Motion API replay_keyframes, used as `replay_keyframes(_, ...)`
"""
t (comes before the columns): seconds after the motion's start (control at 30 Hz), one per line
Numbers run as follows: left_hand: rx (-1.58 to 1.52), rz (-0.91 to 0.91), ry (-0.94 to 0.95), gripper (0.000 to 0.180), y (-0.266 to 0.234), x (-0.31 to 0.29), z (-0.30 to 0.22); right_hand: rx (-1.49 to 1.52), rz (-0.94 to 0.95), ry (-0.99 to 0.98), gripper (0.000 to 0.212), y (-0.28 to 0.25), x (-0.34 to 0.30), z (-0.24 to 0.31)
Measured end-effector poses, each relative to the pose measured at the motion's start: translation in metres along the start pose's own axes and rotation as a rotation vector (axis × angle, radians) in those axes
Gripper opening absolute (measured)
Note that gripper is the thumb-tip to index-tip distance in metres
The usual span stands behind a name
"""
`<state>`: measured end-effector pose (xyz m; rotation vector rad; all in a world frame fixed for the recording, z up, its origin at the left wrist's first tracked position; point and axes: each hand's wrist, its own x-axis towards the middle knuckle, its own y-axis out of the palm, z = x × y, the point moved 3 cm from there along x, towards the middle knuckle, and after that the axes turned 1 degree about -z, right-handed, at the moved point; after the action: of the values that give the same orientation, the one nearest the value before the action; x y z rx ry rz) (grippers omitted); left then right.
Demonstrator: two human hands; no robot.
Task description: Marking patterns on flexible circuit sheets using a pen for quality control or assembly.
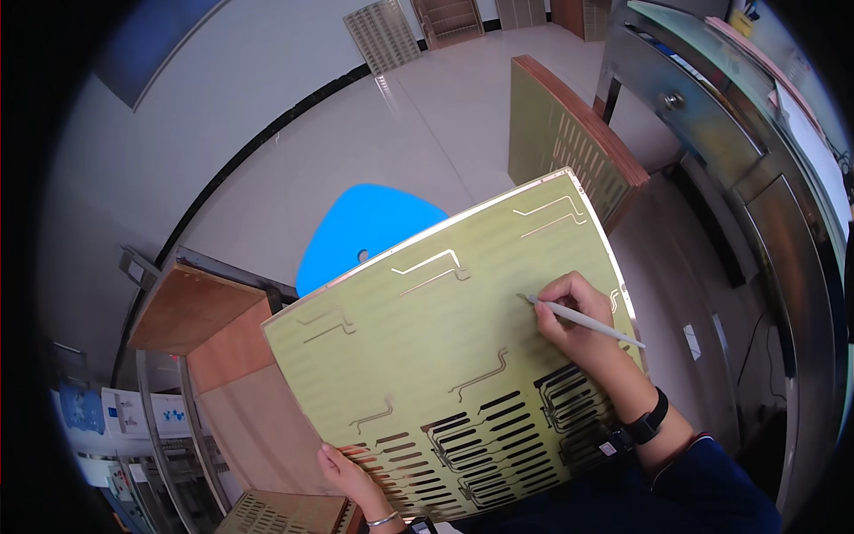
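A large yellow-green printed circuit panel (427, 329) with copper-coloured traces and rows of dark slots lies tilted in front of me. My left hand (347, 479) grips its lower left edge, the fingertips showing at the rim. Over the right part of the panel, my right hand (576, 313) pinches a slim pale pen-like tool (592, 325). Its dark pointed tip is at or just above the panel's surface; whether it touches, I cannot tell.
Behind the panel is a blue seat-like shape (369, 227). A stack of similar panels (578, 133) stands upright at the far right. A metal desk (703, 98) runs along the right. On the left is a wooden-lined rack (200, 307), with slotted panels (285, 514) below.
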<state>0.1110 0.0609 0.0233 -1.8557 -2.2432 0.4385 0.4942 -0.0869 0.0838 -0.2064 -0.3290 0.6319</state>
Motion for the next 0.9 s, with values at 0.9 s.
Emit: replay_keyframes(0.9,0.008,-0.031,0.047,0.034,0.01,-0.008,-0.022,-0.029,-0.115,-0.118,0.013,0.008,0.002,-0.01)
